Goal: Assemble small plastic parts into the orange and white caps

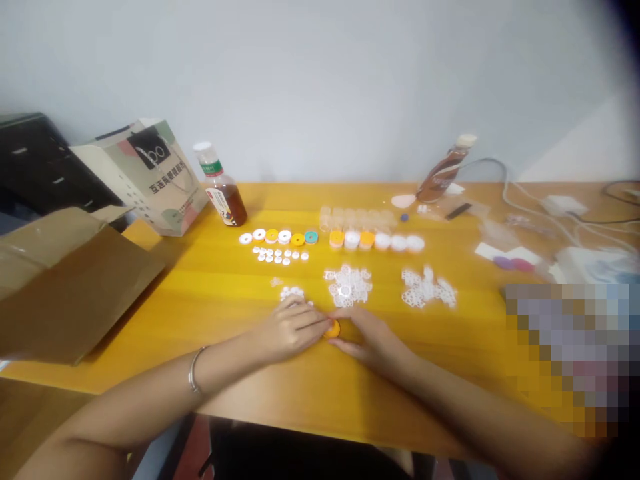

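Observation:
Between my two hands, close to the table top, is a small round orange cap (333, 329). Thumb and forefinger of my right hand (369, 339) are closed around its right side. My left hand (299, 328) is palm down with its fingers pressed together, and the fingertips grip the cap's left side, partly hiding it. Just beyond my left hand lies a small pile of white round pieces (291, 292). Past my right hand is a heap of thin whitish cut-out pieces (349, 287). Blur hides finer detail of the cap.
Rows of round caps (298, 239), clear cups (357, 217) and small white pieces (278, 255) cross the table. A second whitish heap (429, 288) lies right. Two bottles (227, 200), a paper bag (155, 177), a cardboard box (75, 280) and cables (530, 200) surround them.

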The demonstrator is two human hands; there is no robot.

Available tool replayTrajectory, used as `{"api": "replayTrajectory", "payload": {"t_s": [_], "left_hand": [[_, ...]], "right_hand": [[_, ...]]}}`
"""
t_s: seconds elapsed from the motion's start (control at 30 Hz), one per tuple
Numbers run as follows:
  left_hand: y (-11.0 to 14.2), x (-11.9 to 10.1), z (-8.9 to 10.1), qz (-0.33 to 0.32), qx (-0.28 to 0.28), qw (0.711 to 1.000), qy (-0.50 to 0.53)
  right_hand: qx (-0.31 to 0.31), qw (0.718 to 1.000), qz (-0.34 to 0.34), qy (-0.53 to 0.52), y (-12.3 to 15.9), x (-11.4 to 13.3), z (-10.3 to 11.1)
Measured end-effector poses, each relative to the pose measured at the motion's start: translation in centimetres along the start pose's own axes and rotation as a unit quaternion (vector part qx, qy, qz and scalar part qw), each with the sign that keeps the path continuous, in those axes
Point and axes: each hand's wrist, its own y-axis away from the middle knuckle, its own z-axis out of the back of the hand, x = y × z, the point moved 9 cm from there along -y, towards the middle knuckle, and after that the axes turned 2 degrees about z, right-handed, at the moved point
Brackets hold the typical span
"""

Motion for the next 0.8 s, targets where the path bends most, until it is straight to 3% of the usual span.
{"api": "replayTrajectory", "payload": {"t_s": [0.17,0.8], "left_hand": [[1.0,0.4,-0.2,0.039,-0.006,0.999,0.029],[1.2,0.5,-0.8,0.03,0.028,0.999,0.025]], "right_hand": [[-0.006,1.0,0.014,-0.007,0.0,0.2,0.2],[-0.035,0.998,0.041,0.035,0.8,0.1,0.2]]}}
